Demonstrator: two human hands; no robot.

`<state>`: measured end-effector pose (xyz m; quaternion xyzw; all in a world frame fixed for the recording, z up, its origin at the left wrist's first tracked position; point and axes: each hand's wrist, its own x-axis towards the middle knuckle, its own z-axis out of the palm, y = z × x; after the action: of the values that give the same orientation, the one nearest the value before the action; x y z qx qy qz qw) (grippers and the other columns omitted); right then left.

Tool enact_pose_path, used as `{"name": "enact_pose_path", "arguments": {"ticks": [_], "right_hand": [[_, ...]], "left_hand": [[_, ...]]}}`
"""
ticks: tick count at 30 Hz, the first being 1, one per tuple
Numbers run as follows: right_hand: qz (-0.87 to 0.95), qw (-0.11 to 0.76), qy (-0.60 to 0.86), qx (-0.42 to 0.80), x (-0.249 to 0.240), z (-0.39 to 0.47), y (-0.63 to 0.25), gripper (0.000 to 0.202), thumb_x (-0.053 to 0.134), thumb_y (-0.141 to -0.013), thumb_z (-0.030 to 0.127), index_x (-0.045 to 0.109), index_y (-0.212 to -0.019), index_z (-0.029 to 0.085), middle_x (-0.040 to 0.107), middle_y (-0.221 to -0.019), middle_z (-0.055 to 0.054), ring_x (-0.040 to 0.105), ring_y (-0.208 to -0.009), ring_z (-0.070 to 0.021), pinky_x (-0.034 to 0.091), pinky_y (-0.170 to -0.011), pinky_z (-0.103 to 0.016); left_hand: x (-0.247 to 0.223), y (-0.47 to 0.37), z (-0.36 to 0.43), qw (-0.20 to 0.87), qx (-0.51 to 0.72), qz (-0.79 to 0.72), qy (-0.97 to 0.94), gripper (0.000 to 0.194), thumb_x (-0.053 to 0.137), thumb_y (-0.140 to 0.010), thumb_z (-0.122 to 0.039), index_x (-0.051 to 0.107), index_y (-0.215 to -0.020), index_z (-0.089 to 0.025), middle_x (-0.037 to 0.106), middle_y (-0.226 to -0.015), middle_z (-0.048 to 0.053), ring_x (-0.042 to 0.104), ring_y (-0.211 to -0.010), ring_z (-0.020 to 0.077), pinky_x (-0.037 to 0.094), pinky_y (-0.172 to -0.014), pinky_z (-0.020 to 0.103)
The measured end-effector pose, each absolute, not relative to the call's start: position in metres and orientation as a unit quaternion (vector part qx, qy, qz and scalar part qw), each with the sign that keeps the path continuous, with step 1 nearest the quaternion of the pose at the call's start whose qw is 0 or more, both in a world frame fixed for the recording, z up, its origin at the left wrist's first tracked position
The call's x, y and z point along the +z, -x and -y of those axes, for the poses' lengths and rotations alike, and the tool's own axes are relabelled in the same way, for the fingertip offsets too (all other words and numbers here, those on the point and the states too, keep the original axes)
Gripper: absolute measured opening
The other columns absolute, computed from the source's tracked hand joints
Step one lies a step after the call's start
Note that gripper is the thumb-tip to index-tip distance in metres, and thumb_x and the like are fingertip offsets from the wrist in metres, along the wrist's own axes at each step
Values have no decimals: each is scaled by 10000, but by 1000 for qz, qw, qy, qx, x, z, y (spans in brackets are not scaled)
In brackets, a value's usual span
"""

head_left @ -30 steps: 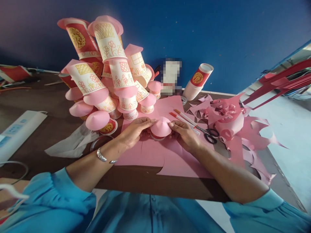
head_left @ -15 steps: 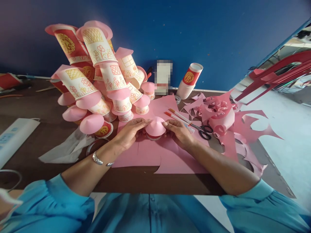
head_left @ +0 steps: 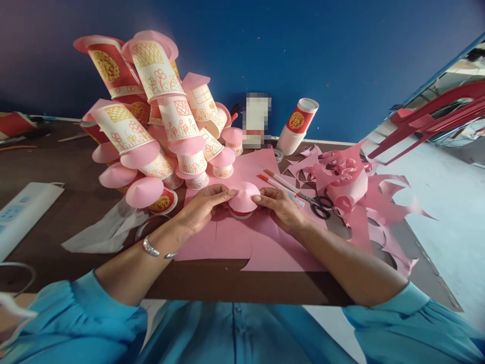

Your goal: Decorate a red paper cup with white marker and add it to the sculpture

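A small pink paper cone covers the top of a short red-and-white paper cup piece, which stands on pink paper sheets. My left hand pinches the cone's left rim between thumb and fingers. From the other side my right hand pinches its right rim the same way. Just beyond my right hand lie black-handled scissors and two markers with orange-red ends. Behind my left hand rises a castle-like stack of paper cups with drawn flowers and windows and pink paper roofs.
Pink paper offcuts pile up at the right, some over the table edge. Nested paper cups stand by the blue wall. At left lie a power strip, a clear plastic bag and a tape roll.
Both hands keep their pinch on the cone's rim, with hardly any movement. The whole view has shifted slightly.
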<state>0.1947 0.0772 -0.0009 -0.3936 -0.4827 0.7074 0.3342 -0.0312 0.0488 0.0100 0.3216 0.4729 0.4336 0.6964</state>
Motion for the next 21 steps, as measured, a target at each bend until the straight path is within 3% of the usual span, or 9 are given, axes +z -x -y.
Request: {"name": "enact_pose_path", "arguments": {"ticks": [5, 10, 18, 21], "right_hand": [[470, 334, 392, 716, 0, -78, -195, 595, 929, -689, 753, 619, -677, 244, 579, -693, -4, 495, -670, -173, 392, -694, -369], [470, 335, 400, 712, 0, -77, -195, 589, 961, -671, 716, 618, -670, 238, 575, -673, 10, 491, -661, -158, 361, -674, -351], [486, 334, 396, 704, 1, -76, -195, 597, 964, -672, 711, 602, -652, 237, 541, -637, 30, 485, -630, -141, 381, -665, -341], [493, 328, 401, 699, -1, -79, -198, 612, 905, -703, 788, 622, -668, 247, 579, -655, 5, 525, -636, -167, 416, -655, -357]], "left_hand": [[15, 33, -47, 698, 423, -466, -341, 586, 1035, -583, -558, 615, -756, -188, 677, -729, -11, 611, -647, 131, 424, -613, 257], [17, 30, -47, 659, 427, -484, -386, 535, 1061, -532, -438, 646, -750, -179, 695, -765, -17, 614, -721, 135, 433, -698, 273], [16, 29, -48, 653, 415, -493, -398, 533, 1046, -539, -429, 622, -746, -180, 665, -759, -22, 568, -718, 131, 378, -700, 281], [17, 31, -47, 646, 416, -496, -404, 533, 1042, -545, -440, 629, -760, -180, 657, -777, -20, 566, -739, 136, 382, -714, 285]]}}
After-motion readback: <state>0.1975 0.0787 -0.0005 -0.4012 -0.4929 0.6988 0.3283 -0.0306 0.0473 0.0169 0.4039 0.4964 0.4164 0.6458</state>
